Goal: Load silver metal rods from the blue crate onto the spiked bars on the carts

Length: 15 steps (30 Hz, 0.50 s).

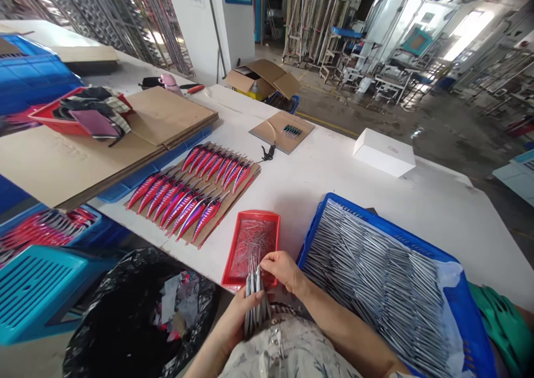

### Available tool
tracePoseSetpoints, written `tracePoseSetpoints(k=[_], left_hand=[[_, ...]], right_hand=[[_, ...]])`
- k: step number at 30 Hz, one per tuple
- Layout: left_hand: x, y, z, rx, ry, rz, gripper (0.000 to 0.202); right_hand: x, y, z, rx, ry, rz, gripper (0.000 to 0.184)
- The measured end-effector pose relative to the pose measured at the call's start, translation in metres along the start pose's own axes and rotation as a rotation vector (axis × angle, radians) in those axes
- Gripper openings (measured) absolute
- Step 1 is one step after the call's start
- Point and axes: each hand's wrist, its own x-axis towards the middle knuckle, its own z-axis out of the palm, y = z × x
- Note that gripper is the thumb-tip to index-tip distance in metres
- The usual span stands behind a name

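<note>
My left hand point(238, 318) is closed around a bundle of several slender grey metal pieces point(255, 303), which look like unpainted fishing lures; their thin ends point away from me. Over those ends my right hand point(283, 268) pinches with thumb and forefinger; what lies in the pinch is too small to make out. Both hands are at the near end of a shallow red tray point(258, 215), which holds a tangle of fine wire pieces point(256, 239). On my right, a blue basket point(392, 227) is filled with rows of similar grey pieces point(367, 264).
Two rows of pink and purple fishing lures point(179, 203) lie on cardboard at left. Behind them are stacked cardboard sheets point(175, 114). A black-lined bin point(112, 311) stands below the table edge. A white box point(384, 153) and black air gun point(269, 153) sit farther back.
</note>
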Motion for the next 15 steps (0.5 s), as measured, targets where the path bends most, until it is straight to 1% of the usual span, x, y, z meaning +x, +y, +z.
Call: tracePoseSetpoints(k=[2, 3, 6, 8, 12, 15], left_hand=[[-0.002, 0.002, 0.001, -0.019, -0.019, 0.001, 0.03], [-0.003, 0.003, 0.002, -0.005, -0.019, 0.008, 0.03], [-0.004, 0.007, 0.006, 0.076, -0.005, 0.011, 0.031], [-0.004, 0.008, 0.006, 0.085, 0.0, -0.002, 0.03], [-0.002, 0.005, -0.001, -0.005, 0.004, -0.037, 0.028], [0.001, 0.001, -0.008, -0.065, 0.035, -0.077, 0.027]], right_hand=[[-0.001, 0.0, 0.002, 0.059, -0.034, 0.046, 0.011], [-0.002, 0.0, 0.002, 0.061, -0.041, 0.043, 0.011], [-0.003, 0.001, 0.005, -0.009, 0.009, -0.006, 0.014], [-0.002, 0.002, 0.006, -0.027, 0.038, 0.001, 0.015], [-0.003, 0.004, 0.006, 0.064, -0.007, 0.018, 0.022], [-0.008, 0.003, 0.005, 0.138, -0.03, 0.02, 0.03]])
